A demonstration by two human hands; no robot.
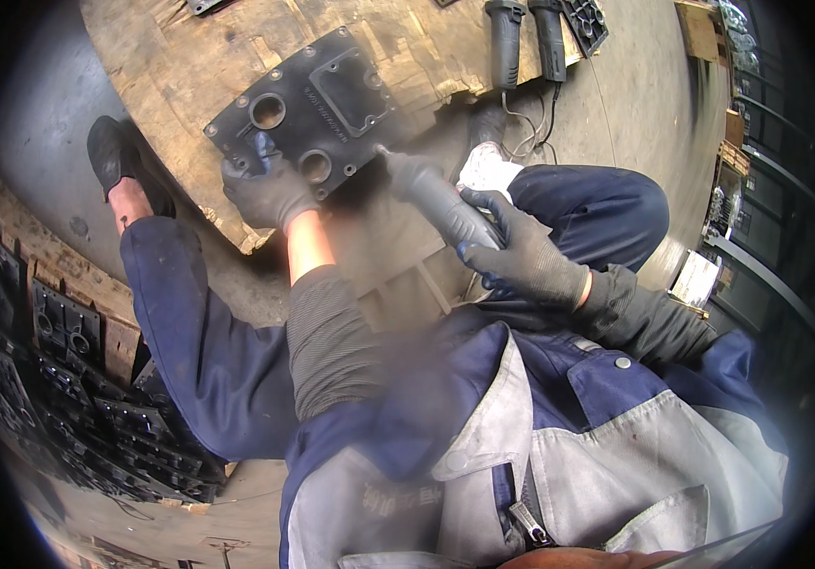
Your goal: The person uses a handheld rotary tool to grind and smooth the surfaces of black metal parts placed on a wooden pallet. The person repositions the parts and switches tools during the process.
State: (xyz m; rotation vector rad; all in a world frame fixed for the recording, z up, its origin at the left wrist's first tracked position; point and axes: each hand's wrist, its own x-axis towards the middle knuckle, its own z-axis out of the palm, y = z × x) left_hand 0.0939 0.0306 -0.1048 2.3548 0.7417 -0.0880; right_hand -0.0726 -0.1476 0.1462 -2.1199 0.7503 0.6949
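A black metal cover plate (294, 124) with two large round holes and a raised rectangular frame lies on a worn wooden board (173, 64). My gloved left hand (269, 186) grips its near left edge, thumb on the upper face. In my gloved right hand (521, 245) is a grey die grinder (439, 195), pointing up and left. Its tip meets or nearly meets the plate's right edge, close to a corner bolt hole; exact contact is unclear. Raised lettering marks the plate's face.
Two more corded power tools (506, 46) rest at the board's right edge, cords hanging to the floor. Beside them lies another black part (584, 25). Stacks of black plates (87, 398) stand at lower left. Shelving (770, 163) runs along the right. My legs straddle the board's near end.
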